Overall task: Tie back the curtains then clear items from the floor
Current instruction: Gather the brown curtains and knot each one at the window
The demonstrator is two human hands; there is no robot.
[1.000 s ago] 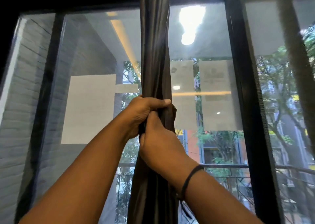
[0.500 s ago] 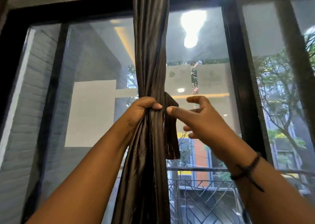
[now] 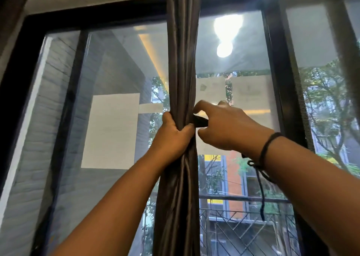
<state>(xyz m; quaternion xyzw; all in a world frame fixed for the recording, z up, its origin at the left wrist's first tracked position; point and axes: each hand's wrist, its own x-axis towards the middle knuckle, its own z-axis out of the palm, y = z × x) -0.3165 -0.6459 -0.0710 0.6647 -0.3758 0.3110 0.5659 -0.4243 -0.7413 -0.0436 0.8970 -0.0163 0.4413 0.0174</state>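
A dark brown satin curtain hangs gathered into a narrow bunch in front of the window. My left hand is clenched around the bunch at mid height. A dark fabric tie-back strap sticks out to the right of the bunch, just above my left thumb. My right hand holds that strap, with the thumb below it and the index finger curled above. A black cord bracelet is on my right wrist.
Behind the curtain is a large window with black frames. White paper sheets are stuck on the glass. A balcony railing and buildings show outside. Another curtain edge hangs at far right. The floor is out of view.
My right hand let go of the curtain bunch, opened out to the right, then came back and took hold of the strap. My left hand kept its grip on the curtain.
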